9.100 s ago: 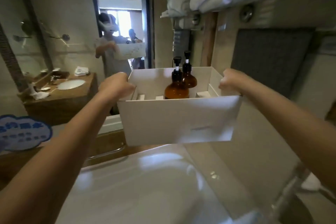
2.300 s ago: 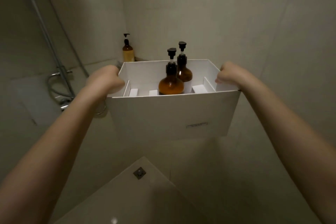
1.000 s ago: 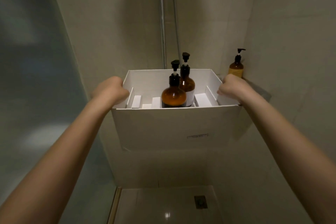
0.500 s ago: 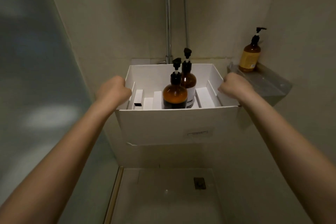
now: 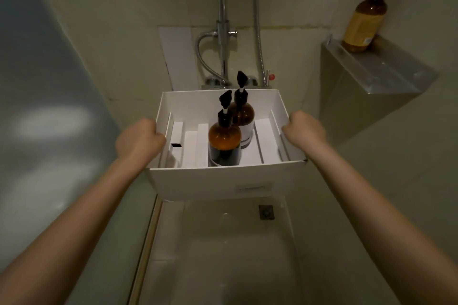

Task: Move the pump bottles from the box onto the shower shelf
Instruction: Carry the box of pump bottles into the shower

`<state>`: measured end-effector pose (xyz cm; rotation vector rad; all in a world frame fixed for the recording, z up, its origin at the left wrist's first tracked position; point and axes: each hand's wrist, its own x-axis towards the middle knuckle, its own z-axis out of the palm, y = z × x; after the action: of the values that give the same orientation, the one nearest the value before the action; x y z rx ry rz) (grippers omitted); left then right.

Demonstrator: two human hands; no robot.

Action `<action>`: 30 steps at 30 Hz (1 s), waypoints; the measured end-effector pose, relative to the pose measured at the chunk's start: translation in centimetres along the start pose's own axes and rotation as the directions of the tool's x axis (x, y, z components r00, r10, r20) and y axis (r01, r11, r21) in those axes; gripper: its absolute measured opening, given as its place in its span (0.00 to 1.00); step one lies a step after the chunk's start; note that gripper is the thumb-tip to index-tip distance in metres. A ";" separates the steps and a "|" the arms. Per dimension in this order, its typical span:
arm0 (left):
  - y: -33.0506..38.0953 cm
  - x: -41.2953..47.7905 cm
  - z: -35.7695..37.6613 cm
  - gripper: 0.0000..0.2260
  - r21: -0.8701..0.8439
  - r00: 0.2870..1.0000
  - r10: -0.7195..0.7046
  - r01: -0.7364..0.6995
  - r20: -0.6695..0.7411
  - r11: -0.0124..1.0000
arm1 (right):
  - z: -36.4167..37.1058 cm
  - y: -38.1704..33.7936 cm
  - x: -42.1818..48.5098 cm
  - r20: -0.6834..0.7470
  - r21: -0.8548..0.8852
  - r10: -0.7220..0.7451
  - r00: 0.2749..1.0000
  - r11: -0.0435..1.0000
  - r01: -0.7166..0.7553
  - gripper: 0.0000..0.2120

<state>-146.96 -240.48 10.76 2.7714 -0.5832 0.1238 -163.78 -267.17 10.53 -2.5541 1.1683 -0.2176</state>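
I hold a white cardboard box (image 5: 223,181) in the air in front of me. My left hand (image 5: 138,141) grips its left wall and my right hand (image 5: 304,129) grips its right wall. Two amber pump bottles with black pumps stand upright inside: the near bottle (image 5: 224,138) in the middle, the far bottle (image 5: 244,114) just behind it and touching it. White card dividers line the box floor. The metal corner shower shelf (image 5: 386,74) is up at the right, above the box. A third amber pump bottle (image 5: 366,17) with a yellow label stands on the shelf.
The chrome shower pipe and hose (image 5: 221,32) run down the back wall to a mixer valve (image 5: 247,80) right behind the box. A glass panel (image 5: 44,119) closes off the left side. The shower floor has a drain (image 5: 266,212) below the box.
The view has tilted down and closer to the back wall. The box now sits lower, its inside more exposed; the shelf and its bottle have shifted up and to the right.
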 end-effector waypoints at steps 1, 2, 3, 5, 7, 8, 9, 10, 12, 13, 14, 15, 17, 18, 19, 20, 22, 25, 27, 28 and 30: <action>-0.2 0.0 1.2 0.03 -0.005 1.000 -0.003 0.003 0.005 1.000 | 1.1 0.4 0.3 0.004 -0.007 0.007 1.000 1.000 -0.007 0.12; -0.5 0.0 2.4 0.03 -0.008 1.000 -0.004 0.004 0.010 1.000 | 2.4 0.8 0.6 0.006 -0.013 0.014 1.000 1.000 -0.014 0.13; -0.7 -0.1 3.7 0.02 -0.009 1.000 -0.006 0.006 0.016 1.000 | 3.7 1.3 0.9 0.007 -0.016 0.019 1.000 1.000 -0.019 0.13; -1.3 0.0 6.6 0.03 -0.002 1.000 -0.013 0.013 0.023 1.000 | 6.4 2.3 1.3 0.011 -0.006 0.029 1.000 1.000 -0.029 0.13; -1.9 0.0 9.6 0.03 0.004 0.999 -0.022 0.021 0.034 1.000 | 9.3 3.5 1.6 0.028 0.013 0.036 0.999 0.999 -0.037 0.12; -2.2 0.0 11.2 0.03 0.001 0.999 -0.025 0.025 0.042 1.000 | 10.8 4.1 1.6 0.039 0.022 0.038 0.999 0.999 -0.039 0.11; -2.5 0.0 12.8 0.03 -0.005 0.998 -0.027 0.028 0.049 1.000 | 12.3 4.7 1.7 0.048 0.034 0.039 0.998 0.999 -0.040 0.11; -2.8 0.0 14.5 0.04 -0.012 0.998 -0.030 0.031 0.054 0.999 | 13.8 5.4 1.8 0.057 0.046 0.042 0.998 0.998 -0.044 0.11; -3.4 -0.4 17.8 0.04 -0.029 0.998 -0.034 0.036 0.062 0.999 | 16.8 6.6 2.0 0.074 0.057 0.053 0.996 0.997 -0.057 0.11; -3.6 -0.7 19.5 0.04 -0.040 0.997 -0.034 0.037 0.066 0.999 | 18.3 7.3 2.1 0.083 0.057 0.058 0.995 0.996 -0.063 0.11; -3.9 -1.0 21.2 0.04 -0.048 0.997 -0.034 0.037 0.070 0.998 | 20.0 7.9 2.2 0.088 0.053 0.063 0.994 0.996 -0.068 0.12; -4.2 -1.3 22.9 0.05 -0.052 0.997 -0.032 0.036 0.071 0.998 | 21.6 8.6 2.4 0.089 0.043 0.065 0.994 0.997 -0.069 0.11; -4.9 -1.7 26.2 0.06 -0.060 0.998 -0.030 0.034 0.063 0.998 | 24.9 10.0 2.7 0.096 0.031 0.061 0.994 0.997 -0.064 0.11; -5.3 -2.0 27.9 0.07 -0.064 0.998 -0.029 0.032 0.054 0.997 | 26.6 10.8 2.9 0.107 0.034 0.058 0.993 0.998 -0.062 0.11; -5.7 -2.2 29.7 0.08 -0.064 0.999 -0.028 0.031 0.044 0.997 | 28.3 11.5 3.0 0.120 0.039 0.054 0.991 0.998 -0.059 0.12; -6.2 -2.4 31.5 0.08 -0.061 0.999 -0.031 0.033 0.038 0.998 | 30.2 12.3 3.2 0.131 0.042 0.053 0.990 0.997 -0.059 0.12; -7.3 -2.8 35.5 0.08 -0.056 0.998 -0.047 0.050 0.049 0.997 | 34.1 13.6 3.3 0.142 0.045 0.075 0.987 0.996 -0.083 0.12; -9.5 -3.5 41.7 0.08 -0.055 0.996 -0.060 0.064 0.067 0.996 | 40.2 15.4 3.1 0.114 -0.036 0.077 0.990 0.997 -0.073 0.13; -10.8 -4.1 45.8 0.06 -0.053 0.996 -0.053 0.057 0.078 0.997 | 44.2 16.7 3.0 0.080 -0.079 0.035 0.996 0.996 -0.028 0.12; -11.3 -4.3 47.8 0.06 -0.046 0.995 -0.055 0.058 0.082 0.997 | 46.1 17.4 2.9 0.076 -0.073 0.028 0.997 0.997 -0.023 0.12; -12.3 -4.7 51.6 0.07 -0.018 0.993 -0.075 0.077 0.096 0.997 | 50.1 18.8 2.8 0.088 -0.061 0.032 0.996 0.998 -0.027 0.12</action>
<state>-145.16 -244.07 -42.35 2.7860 -0.4989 -0.0322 -161.76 -269.47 -43.01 -2.5670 1.1948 -0.0618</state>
